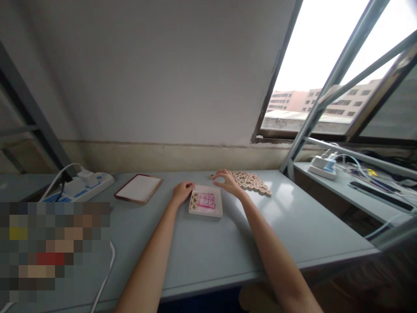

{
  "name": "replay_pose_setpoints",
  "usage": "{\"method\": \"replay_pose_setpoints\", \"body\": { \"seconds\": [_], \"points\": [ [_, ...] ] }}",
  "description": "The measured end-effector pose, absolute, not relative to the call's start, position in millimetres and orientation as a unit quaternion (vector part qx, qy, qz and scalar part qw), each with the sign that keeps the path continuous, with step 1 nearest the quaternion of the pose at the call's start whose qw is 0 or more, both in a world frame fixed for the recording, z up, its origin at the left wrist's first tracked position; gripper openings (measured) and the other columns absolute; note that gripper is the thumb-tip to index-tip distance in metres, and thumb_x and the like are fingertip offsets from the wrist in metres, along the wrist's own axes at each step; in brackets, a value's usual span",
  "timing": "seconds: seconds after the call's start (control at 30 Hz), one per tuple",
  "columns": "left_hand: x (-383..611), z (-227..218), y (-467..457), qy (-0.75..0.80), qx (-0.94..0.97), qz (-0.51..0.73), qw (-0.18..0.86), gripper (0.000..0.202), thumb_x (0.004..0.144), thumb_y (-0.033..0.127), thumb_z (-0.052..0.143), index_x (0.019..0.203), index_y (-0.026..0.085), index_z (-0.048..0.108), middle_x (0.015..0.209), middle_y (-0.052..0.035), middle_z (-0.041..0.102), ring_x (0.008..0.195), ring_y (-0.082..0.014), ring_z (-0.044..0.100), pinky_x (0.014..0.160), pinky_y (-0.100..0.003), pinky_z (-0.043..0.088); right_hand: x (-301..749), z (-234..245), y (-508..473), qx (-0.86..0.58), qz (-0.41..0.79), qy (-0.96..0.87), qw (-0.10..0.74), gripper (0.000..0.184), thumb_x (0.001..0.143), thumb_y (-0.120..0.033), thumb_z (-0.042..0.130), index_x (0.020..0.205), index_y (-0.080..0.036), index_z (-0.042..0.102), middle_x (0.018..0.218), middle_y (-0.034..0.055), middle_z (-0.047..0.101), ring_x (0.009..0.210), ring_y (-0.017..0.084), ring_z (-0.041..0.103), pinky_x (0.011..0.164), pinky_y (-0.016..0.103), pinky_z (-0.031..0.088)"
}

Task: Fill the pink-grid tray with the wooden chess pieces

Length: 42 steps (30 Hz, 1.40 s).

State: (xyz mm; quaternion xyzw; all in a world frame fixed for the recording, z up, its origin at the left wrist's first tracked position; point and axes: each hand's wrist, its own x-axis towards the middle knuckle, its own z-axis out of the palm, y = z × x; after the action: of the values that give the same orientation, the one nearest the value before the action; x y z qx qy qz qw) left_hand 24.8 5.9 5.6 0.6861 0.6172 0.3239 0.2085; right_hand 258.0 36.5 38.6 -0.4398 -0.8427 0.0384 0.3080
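Observation:
A shallow wooden box lies on the desk in front of me, with a pink hand-drawn grid inside. Several round wooden Chinese chess pieces are lined up along its left side. My left hand is by the box's far left corner, its fingers curled together and what they hold, if anything, hidden. Beyond the box's far right corner, my right hand has thumb and index finger apart in a C shape. A single piece lies near its index fingertip; whether they touch I cannot tell.
Many loose wooden pieces are spread right of my right hand. A framed white lid or board lies at the left. Power strips and cables flank the desk. A wall backs it; a metal post stands at right.

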Motion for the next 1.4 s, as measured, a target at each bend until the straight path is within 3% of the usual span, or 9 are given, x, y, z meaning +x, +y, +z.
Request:
{"method": "replay_pose_setpoints", "body": {
  "seconds": [0.1, 0.2, 0.37, 0.73, 0.93, 1.0, 1.07, 1.23, 1.4],
  "points": [
    [26, 6, 5, 0.625, 0.678, 0.321, 0.215, 0.031, 0.076, 0.038, 0.044, 0.088, 0.02, 0.065, 0.09, -0.0039, 0.066, 0.081, -0.0156, 0.058, 0.067, -0.021, 0.039, 261, 39, 49, -0.519, -0.034, -0.801, 0.295, 0.028, 0.076, -0.03, 0.054, 0.104, -0.025, 0.056, 0.107, 0.0066, 0.049, 0.101, 0.022, 0.041, 0.084, 0.036, 0.034],
    [26, 6, 6, 0.627, 0.676, 0.318, 0.221, 0.03, 0.076, 0.037, 0.044, 0.088, 0.02, 0.065, 0.09, -0.0044, 0.066, 0.082, -0.0157, 0.058, 0.068, -0.021, 0.04, 260, 43, 67, -0.547, -0.071, -0.807, 0.211, 0.04, 0.077, -0.033, 0.052, 0.116, -0.027, 0.047, 0.119, 0.0066, 0.045, 0.107, 0.025, 0.038, 0.082, 0.036, 0.035],
    [25, 4, 9, 0.613, 0.687, 0.323, 0.22, 0.03, 0.076, 0.038, 0.043, 0.086, 0.02, 0.065, 0.089, -0.0044, 0.066, 0.081, -0.0155, 0.058, 0.066, -0.021, 0.039, 243, 41, 80, -0.502, -0.063, -0.854, 0.119, 0.019, 0.077, -0.036, 0.053, 0.093, -0.031, 0.062, 0.098, 0.0002, 0.061, 0.092, 0.018, 0.051, 0.076, 0.027, 0.034],
    [25, 8, 7, 0.629, 0.681, 0.304, 0.219, 0.031, 0.076, 0.038, 0.044, 0.091, 0.02, 0.065, 0.091, -0.004, 0.066, 0.082, -0.0162, 0.058, 0.065, -0.022, 0.038, 285, 49, 84, -0.533, -0.089, -0.838, 0.078, 0.016, 0.074, -0.021, 0.056, 0.087, -0.022, 0.064, 0.096, 0.0077, 0.061, 0.092, 0.023, 0.05, 0.078, 0.034, 0.03],
    [25, 13, 6, 0.624, 0.688, 0.289, 0.232, 0.032, 0.075, 0.039, 0.045, 0.09, 0.02, 0.065, 0.091, -0.0035, 0.066, 0.082, -0.0162, 0.058, 0.066, -0.021, 0.037, 240, 73, 51, -0.405, -0.027, -0.903, 0.144, 0.035, 0.068, -0.018, 0.063, 0.102, -0.025, 0.058, 0.101, 0.0034, 0.057, 0.092, 0.019, 0.049, 0.077, 0.029, 0.034],
    [24, 13, 6, 0.623, 0.692, 0.284, 0.229, 0.034, 0.075, 0.042, 0.043, 0.089, 0.02, 0.066, 0.089, -0.0036, 0.067, 0.079, -0.0162, 0.058, 0.064, -0.021, 0.037, 211, 73, 33, -0.318, 0.051, -0.941, 0.105, 0.036, 0.067, -0.02, 0.064, 0.102, -0.025, 0.057, 0.098, 0.0009, 0.058, 0.082, 0.015, 0.052, 0.07, 0.024, 0.037],
    [24, 12, 7, 0.616, 0.698, 0.286, 0.228, 0.034, 0.075, 0.043, 0.043, 0.088, 0.02, 0.066, 0.087, -0.0035, 0.067, 0.077, -0.0159, 0.058, 0.062, -0.021, 0.037, 189, 68, 16, -0.279, 0.053, -0.955, 0.086, 0.041, 0.064, -0.021, 0.067, 0.104, -0.024, 0.055, 0.099, 0.0026, 0.059, 0.086, 0.017, 0.053, 0.071, 0.024, 0.036],
    [23, 10, 8, 0.611, 0.696, 0.298, 0.234, 0.03, 0.074, 0.036, 0.045, 0.087, 0.019, 0.066, 0.09, -0.004, 0.067, 0.08, -0.0159, 0.057, 0.064, -0.02, 0.037, 180, 57, -2, -0.294, 0.029, -0.95, 0.098, 0.043, 0.068, -0.025, 0.065, 0.108, -0.024, 0.05, 0.093, 0.0034, 0.062, 0.085, 0.017, 0.056, 0.074, 0.027, 0.033],
    [23, 12, 6, 0.616, 0.686, 0.303, 0.241, 0.032, 0.074, 0.041, 0.045, 0.089, 0.021, 0.066, 0.087, -0.0033, 0.067, 0.078, -0.0154, 0.058, 0.064, -0.02, 0.038, 215, 63, 9, -0.363, 0.038, -0.912, 0.188, 0.053, 0.072, -0.032, 0.061, 0.119, -0.026, 0.037, 0.092, -0.0006, 0.062, 0.08, 0.013, 0.055, 0.078, 0.028, 0.028]
  ]
}}
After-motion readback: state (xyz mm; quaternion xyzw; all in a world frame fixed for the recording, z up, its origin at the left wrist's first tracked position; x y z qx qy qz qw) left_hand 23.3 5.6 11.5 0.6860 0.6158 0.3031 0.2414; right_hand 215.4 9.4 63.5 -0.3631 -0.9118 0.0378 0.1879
